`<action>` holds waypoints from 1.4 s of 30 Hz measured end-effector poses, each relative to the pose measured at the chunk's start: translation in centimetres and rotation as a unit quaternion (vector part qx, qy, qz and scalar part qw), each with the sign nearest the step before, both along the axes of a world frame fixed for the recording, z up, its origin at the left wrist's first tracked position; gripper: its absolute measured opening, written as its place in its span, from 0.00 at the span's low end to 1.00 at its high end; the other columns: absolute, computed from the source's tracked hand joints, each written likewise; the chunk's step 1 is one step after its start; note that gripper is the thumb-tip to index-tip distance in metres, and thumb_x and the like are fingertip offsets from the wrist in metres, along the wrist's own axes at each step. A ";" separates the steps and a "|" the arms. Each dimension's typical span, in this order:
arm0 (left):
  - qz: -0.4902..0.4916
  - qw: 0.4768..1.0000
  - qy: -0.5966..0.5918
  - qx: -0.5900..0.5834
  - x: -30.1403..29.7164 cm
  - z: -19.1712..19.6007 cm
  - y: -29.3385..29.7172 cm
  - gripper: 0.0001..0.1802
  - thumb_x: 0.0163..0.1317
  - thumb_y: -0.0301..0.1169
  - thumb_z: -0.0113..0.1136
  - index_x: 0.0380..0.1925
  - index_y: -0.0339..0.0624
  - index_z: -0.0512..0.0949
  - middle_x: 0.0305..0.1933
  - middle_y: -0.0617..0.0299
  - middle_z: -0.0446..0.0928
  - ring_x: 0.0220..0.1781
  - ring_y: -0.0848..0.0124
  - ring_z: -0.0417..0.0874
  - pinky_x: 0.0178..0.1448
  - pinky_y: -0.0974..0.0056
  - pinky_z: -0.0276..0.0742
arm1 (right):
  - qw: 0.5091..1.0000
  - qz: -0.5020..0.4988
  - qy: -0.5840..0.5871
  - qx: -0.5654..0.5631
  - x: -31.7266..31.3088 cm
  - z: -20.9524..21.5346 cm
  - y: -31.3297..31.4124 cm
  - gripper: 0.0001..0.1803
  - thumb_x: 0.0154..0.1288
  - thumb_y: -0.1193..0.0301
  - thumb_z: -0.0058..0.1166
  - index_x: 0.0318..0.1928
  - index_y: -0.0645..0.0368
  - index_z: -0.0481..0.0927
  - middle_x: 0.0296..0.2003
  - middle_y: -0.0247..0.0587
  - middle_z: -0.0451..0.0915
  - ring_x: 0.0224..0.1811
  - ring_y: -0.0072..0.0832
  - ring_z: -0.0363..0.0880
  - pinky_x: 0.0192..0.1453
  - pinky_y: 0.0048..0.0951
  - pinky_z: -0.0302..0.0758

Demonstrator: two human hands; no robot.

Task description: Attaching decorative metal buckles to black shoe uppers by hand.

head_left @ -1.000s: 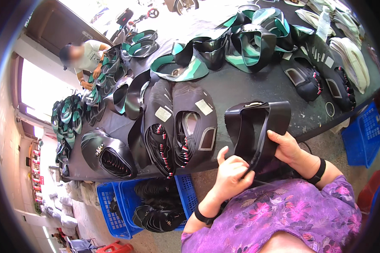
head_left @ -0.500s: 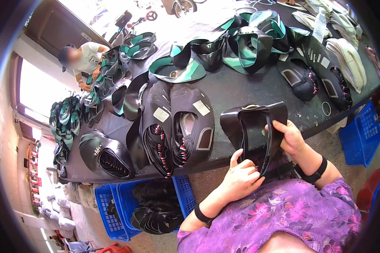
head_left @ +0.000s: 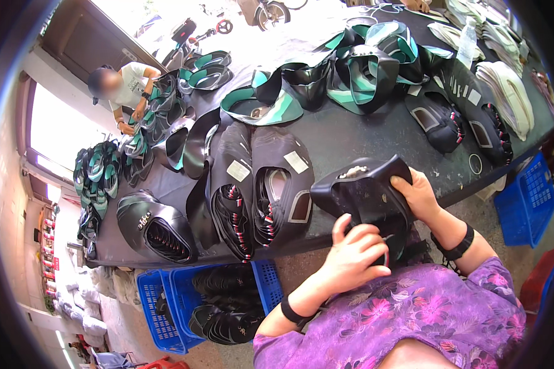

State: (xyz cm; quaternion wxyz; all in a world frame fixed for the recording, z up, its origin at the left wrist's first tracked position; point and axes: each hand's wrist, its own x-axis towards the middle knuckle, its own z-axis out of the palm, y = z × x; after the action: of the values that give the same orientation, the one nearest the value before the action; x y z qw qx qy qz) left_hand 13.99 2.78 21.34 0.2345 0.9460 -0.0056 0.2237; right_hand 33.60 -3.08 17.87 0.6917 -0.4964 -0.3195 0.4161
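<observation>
A black shoe upper, bent into an open loop, is held just over the near edge of the table. My right hand grips its right side, thumb on the outer face. At its near end is my left hand, fingers curled against the dark edge and index finger raised; part of the grip is hidden. Left of the held piece lie two long stacks of nested black uppers with pale labels and red-and-white marks. A further black stack with metallic lettering sits beyond them.
Black-and-green uppers spread across the dark table. More black stacks and folded pale cloth are at right. Blue crates with black pieces stand below; another blue crate is at right. A co-worker handles pieces at far left.
The shoe upper has turned and tilted, so its loop opening shows less and its outer face more. My left hand has shifted slightly at its near edge; my right hand keeps hold.
</observation>
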 end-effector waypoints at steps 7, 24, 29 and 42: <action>0.204 0.976 0.012 0.073 0.6 3.3 4.7 0.35 0.31 0.34 0.67 0.46 0.46 0.69 0.52 0.58 0.65 0.61 0.60 0.60 0.65 0.47 0.39 | 0.864 0.124 -0.485 0.052 -1.2 4.8 -1.0 0.07 0.53 0.72 0.56 0.31 0.61 0.74 0.22 0.49 0.73 0.24 0.46 0.73 0.28 0.33 0.69; 0.073 0.966 0.045 -0.245 -2.5 0.6 6.9 0.46 0.40 0.38 0.70 0.60 0.39 0.57 0.54 0.54 0.68 0.60 0.58 0.61 0.65 0.56 0.51 | 0.718 0.248 -0.637 0.129 -1.9 7.5 -3.0 0.11 0.48 0.72 0.50 0.36 0.57 0.74 0.15 0.36 0.70 0.18 0.35 0.73 0.20 0.33 0.68; 0.073 0.933 0.005 -0.352 -1.9 0.3 6.1 0.32 0.45 0.28 0.64 0.54 0.42 0.66 0.50 0.56 0.70 0.57 0.60 0.65 0.62 0.59 0.57 | 0.649 0.267 -0.696 0.153 -1.7 8.1 -4.1 0.12 0.47 0.72 0.49 0.36 0.59 0.74 0.14 0.35 0.68 0.14 0.32 0.71 0.16 0.31 0.65; -0.010 0.986 -0.036 -0.163 -0.5 0.8 5.9 0.20 0.37 0.21 0.61 0.37 0.41 0.75 0.36 0.59 0.70 0.42 0.62 0.69 0.51 0.60 0.62 | 0.636 0.270 -0.704 0.168 -1.6 8.1 -5.6 0.14 0.46 0.71 0.49 0.37 0.60 0.75 0.12 0.32 0.66 0.12 0.27 0.69 0.14 0.27 0.65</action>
State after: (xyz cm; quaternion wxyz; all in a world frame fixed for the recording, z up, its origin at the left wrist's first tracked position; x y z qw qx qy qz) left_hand 13.47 8.64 22.18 0.3876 0.8863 0.0135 0.2532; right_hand 32.01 -8.64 26.02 0.1864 -0.4057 -0.8935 0.0479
